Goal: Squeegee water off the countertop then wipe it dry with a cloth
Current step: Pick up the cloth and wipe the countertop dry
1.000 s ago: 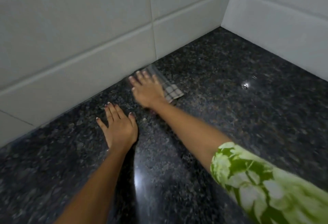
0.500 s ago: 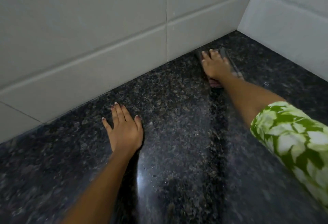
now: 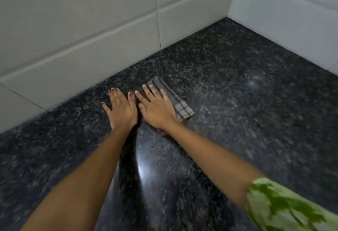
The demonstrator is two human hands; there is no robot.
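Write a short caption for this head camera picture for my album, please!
Right hand presses a checked cloth flat on the dark countertop; left hand rests beside it.

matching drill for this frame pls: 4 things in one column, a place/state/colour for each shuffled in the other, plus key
Things:
1. left hand
2. right hand
3. cloth
4. countertop

Descriptions:
A. checked grey, folded, partly covered by a hand
B. dark speckled stone, meets white wall tiles
C. flat on bare stone, holding nothing
D. pressed flat on the fabric

Pairs: 1-C, 2-D, 3-A, 4-B
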